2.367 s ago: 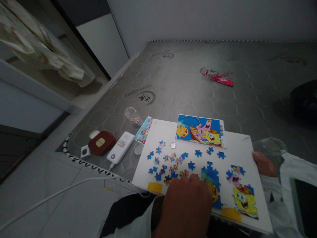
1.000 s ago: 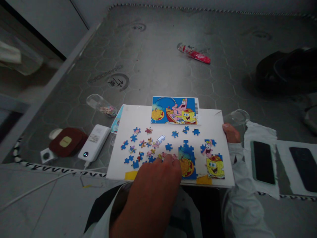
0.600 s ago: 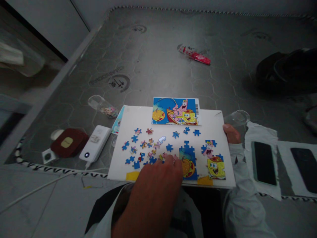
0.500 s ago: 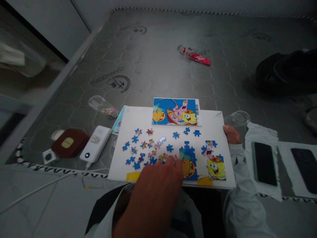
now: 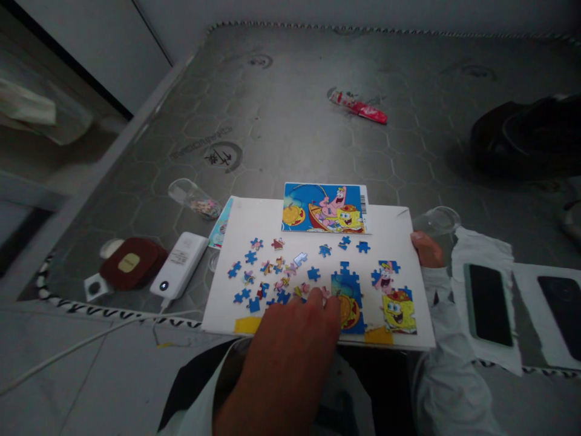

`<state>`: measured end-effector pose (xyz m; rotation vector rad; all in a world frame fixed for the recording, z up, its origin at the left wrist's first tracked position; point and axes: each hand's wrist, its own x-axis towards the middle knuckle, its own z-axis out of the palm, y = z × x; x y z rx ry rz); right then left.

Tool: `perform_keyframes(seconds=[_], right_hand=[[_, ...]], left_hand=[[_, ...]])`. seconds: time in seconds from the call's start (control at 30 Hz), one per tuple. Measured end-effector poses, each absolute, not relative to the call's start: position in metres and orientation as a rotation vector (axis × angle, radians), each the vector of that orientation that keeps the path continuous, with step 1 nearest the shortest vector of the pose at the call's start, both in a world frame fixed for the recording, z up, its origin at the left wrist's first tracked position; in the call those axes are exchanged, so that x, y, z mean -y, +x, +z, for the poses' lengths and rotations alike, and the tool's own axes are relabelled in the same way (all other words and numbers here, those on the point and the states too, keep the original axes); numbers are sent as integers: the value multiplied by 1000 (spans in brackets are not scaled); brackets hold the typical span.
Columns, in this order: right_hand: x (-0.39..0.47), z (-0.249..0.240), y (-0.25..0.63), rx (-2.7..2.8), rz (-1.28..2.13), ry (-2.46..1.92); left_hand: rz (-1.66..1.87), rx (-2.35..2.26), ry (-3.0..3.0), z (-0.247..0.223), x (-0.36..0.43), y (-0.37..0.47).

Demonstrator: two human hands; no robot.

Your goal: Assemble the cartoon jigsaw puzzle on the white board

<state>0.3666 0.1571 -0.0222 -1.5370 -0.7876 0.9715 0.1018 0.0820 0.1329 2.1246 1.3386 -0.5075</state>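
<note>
A dim room shows a pale wall (image 5: 363, 12) at the far side, above a broad grey hexagon-patterned surface (image 5: 290, 133). At the surface's near edge lies a white rectangular board (image 5: 254, 221), its long side running left to right. A person's left hand (image 5: 295, 333) lies palm-down over the board's near middle; its fingertips are hidden, so whether they grasp a piece cannot be told. The right hand (image 5: 428, 250) touches the board's right edge, its grip also hidden. A glossy blue picture card (image 5: 324, 208) lies at the far edge. A joined blue-and-orange burger section (image 5: 348, 297) sits immediately right of the nearer left hand, long axis near to far; contact is unclear. Farther right is a joined yellow-and-pink section (image 5: 398, 310). Small loose blue and multicoloured jigsaw pieces (image 5: 313, 274) lie scattered left of and beyond the left hand.
</note>
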Motion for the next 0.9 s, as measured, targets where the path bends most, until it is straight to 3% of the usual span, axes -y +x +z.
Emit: perform_keyframes(seconds=[0.9], right_hand=[[-157,-28,371,746,974,-1574]], left_hand=[[-578,-1321,1938,144,-90,105]])
